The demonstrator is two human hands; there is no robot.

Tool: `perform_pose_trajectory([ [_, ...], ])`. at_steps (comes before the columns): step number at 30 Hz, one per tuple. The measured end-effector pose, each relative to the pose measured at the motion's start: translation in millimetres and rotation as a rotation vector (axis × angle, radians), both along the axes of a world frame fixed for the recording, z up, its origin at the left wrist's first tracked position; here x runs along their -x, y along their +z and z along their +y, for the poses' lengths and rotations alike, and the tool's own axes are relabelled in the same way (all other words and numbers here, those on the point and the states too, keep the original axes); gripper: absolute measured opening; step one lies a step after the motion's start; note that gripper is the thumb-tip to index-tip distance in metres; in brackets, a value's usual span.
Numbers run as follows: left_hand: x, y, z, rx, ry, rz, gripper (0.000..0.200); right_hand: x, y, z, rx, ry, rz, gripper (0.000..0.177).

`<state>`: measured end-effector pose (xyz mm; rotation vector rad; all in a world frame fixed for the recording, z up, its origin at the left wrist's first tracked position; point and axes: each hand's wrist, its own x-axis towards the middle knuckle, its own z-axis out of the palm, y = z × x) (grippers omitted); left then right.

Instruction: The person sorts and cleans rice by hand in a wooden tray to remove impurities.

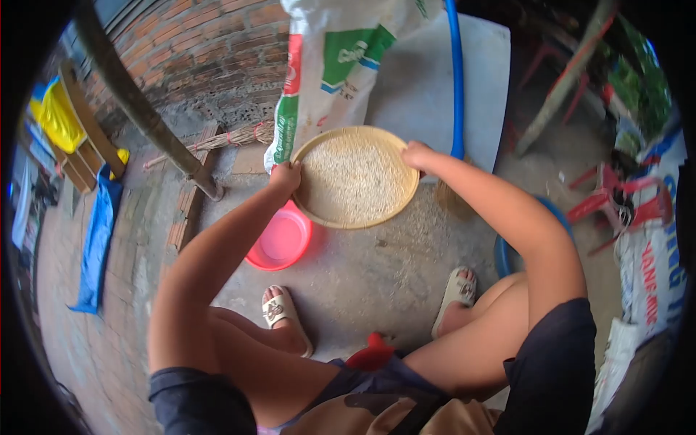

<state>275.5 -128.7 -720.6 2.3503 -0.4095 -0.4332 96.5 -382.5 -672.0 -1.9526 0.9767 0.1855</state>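
A round, shallow woven winnowing basket [306, 210] is held out in front of me above the concrete floor. Pale grain, which looks like rice, [355, 177] covers most of its inside. My left hand [286, 176] grips the rim on the left, its fingers partly hidden. On the opposite side, my right hand [418, 157] is closed on the rim. A pink plastic basin [279, 239] stands on the floor below and left of the basket, partly covered by it and by my left forearm.
Behind the basket stands a white printed sack [326, 80] before a pale board [428, 87] with a blue pole [457, 80]. A straw broom [232, 136] lies left. Red plastic chairs [616, 199] and a blue tub [507, 254] are right. Wooden posts [130, 94] rise either side.
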Motion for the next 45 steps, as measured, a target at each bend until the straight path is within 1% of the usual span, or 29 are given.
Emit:
perform_pose_trajectory([
  [1,-3.8,-1.3,-7.9,-0.071,-0.051,-0.093,0.044,1.7,-12.9,-0.9,0.079,-0.006,0.012,0.035],
  [2,-5.1,-6.7,-12.3,-0.136,-0.101,-0.189,0.043,2.8,-34.2,-2.6,0.042,-0.027,0.006,0.035],
  [3,-1.9,-17.3,-15.8,-0.098,-0.105,-0.32,0.042,2.1,-53.7,-4.7,0.326,-0.019,-0.102,0.035],
  [4,4.7,-30.7,-20.1,-0.112,-0.125,-0.331,0.042,1.6,-70.6,-11.5,0.62,-0.013,-0.206,0.035],
  [5,22.2,-43.8,-23.8,-0.041,-0.032,-0.353,0.042,12.3,-80.3,1.1,0.53,-0.177,-0.263,0.034],
  [6,41.6,-60.0,-26.4,0.032,0.063,-0.368,0.042,23.5,-93.0,12.6,0.512,-0.28,-0.21,0.033],
  [8,78.0,-105.4,-25.7,-0.007,0.139,-0.28,0.04,51.3,-126.0,23.6,0.486,-0.304,-0.099,0.034],
  [10,115.0,-148.3,-10.0,0.005,0.128,-0.246,0.037,83.1,-180.7,32.4,0.506,-0.297,-0.129,0.034],
  [12,154.2,-178.8,6.7,-0.028,0.124,-0.129,0.034,120.3,-236.6,46.7,0.507,-0.29,-0.113,0.035],
  [14,192.9,-193.8,16.6,-0.063,0.161,-0.057,0.032,155.3,-257.4,77.7,0.506,-0.366,-0.03,0.037],
  [16,216.8,-216.7,30.5,-0.101,0.206,0.012,0.031,171.5,-278.7,101.8,0.431,-0.404,0.053,0.039],
  [18,225.6,-246.7,46.6,-0.011,0.209,-0.207,0.028,169.1,-299.2,117.0,0.375,-0.471,0.086,0.037],
  [19,226.7,-254.6,52.5,-0.084,0.206,-0.169,0.027,164.6,-309.2,118.8,0.344,-0.449,0.091,0.035],
  [21,220.7,-253.1,50.0,-0.109,0.254,-0.176,0.028,152.5,-315.6,117.4,0.319,-0.399,0.103,0.033],
  [23,208.7,-258.4,47.3,-0.143,0.297,-0.183,0.029,146.3,-318.9,113.1,0.486,-0.379,-0.129,0.023],
  [25,189.6,-264.1,43.1,-0.108,0.185,-0.339,0.034,140.2,-326.3,101.0,0.484,-0.366,-0.146,0.02],
  [26,183.2,-264.7,40.3,-0.112,0.193,-0.332,0.034,137.4,-329.2,96.0,0.485,-0.376,-0.171,0.018],
  [28,173.9,-259.8,32.4,-0.304,0.078,-0.464,0.038,132.2,-325.0,96.2,0.476,-0.403,-0.214,0.017],
  [29,174.3,-257.1,27.1,-0.278,0.049,-0.472,0.044,130.7,-327.2,95.1,0.5,-0.394,-0.217,0.017],
  [30,176.2,-258.7,20.5,-0.275,0.053,-0.469,0.044,129.4,-329.0,93.3,0.524,-0.382,-0.221,0.017],
  [32,184.5,-261.8,6.9,-0.151,-0.108,-0.568,0.048,127.8,-331.7,93.0,0.542,-0.36,-0.202,0.018],
  [34,207.9,-273.7,-7.0,-0.176,-0.244,-0.424,0.053,126.6,-331.2,97.3,0.563,-0.399,-0.194,0.019],
  [35,221.4,-276.0,-11.4,-0.145,-0.329,-0.418,0.054,126.0,-330.2,99.1,0.561,-0.4,-0.192,0.019],
  [36,236.6,-276.3,-14.2,-0.135,-0.408,-0.499,0.05,126.2,-328.1,101.4,0.597,-0.406,-0.193,0.019],
  [38,259.3,-276.0,-12.6,0.002,-0.6,-0.533,0.043,126.7,-322.1,103.5,0.638,-0.41,-0.191,0.02],
  [39,260.6,-278.3,-12.8,0.006,-0.598,-0.53,0.043,126.6,-318.4,103.6,0.696,-0.405,-0.191,0.019],
  [41,262.8,-280.6,-9.2,0.155,-0.843,-0.543,0.034,126.7,-313.8,103.7,0.757,-0.391,-0.187,0.018],
  [44,244.2,-281.7,-7.8,0.092,-0.897,-0.486,0.031,122.8,-313.4,101.2,0.737,-0.395,-0.16,0.018],
  [45,239.7,-281.2,-8.7,0.123,-0.819,-0.495,0.026,122.2,-315.1,100.1,0.754,-0.371,-0.201,0.017],
])
